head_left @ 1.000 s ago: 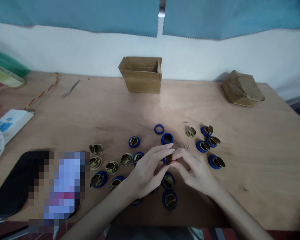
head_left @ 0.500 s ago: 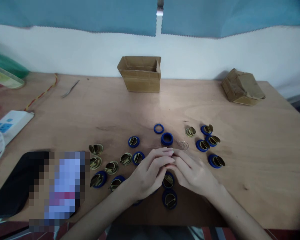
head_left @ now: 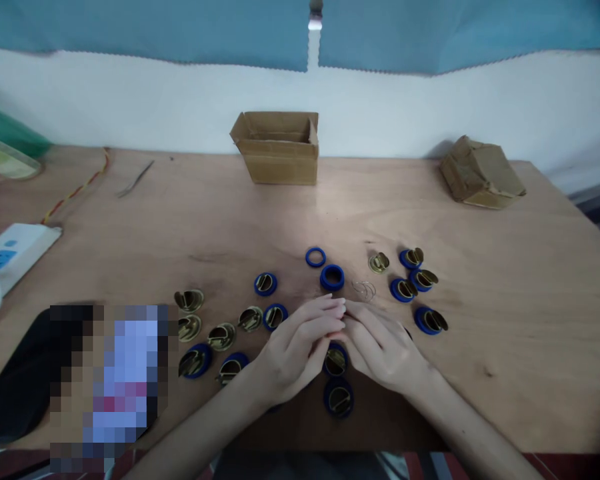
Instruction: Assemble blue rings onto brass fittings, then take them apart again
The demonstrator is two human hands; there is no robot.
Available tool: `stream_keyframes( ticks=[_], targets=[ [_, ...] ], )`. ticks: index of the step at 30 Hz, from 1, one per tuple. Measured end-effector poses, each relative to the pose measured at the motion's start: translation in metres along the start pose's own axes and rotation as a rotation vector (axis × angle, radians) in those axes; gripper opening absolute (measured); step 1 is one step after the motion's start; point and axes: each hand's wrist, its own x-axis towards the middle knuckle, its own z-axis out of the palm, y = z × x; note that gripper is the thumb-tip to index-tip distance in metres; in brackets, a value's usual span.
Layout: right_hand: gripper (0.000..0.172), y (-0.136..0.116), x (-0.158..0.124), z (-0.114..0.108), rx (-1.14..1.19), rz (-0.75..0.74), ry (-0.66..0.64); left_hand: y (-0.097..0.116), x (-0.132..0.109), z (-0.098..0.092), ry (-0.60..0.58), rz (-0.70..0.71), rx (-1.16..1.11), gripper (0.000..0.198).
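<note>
Control is probably why our left hand (head_left: pixel 293 343) and right hand (head_left: pixel 383 343) meet at the fingertips; we cannot tell what, if anything, either grip holds. The thick blue ring (head_left: pixel 332 287) stands just beyond on the bench (head_left: pixel 260 220), perhaps for easy reach

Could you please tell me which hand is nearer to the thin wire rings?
Right. The right hand is just on the person's side of the thin wire rings; the left hand is farther off, to their left.
</note>
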Motion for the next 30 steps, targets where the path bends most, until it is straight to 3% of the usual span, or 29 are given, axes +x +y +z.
stream_keyframes(
  ticks=[21,30],
  targets=[
    [0.029,-0.0048,-0.0032,0.0028,0.01,0.104,-0.042,-0.0025,0.0032,0.0011,-0.006,0.089,0.125,0.043],
    [0.029,-0.002,-0.003,0.0006,-0.008,0.04,0.013,-0.0001,0.0034,0.0005,-0.016,0.098,0.096,0.043]
  ],
)
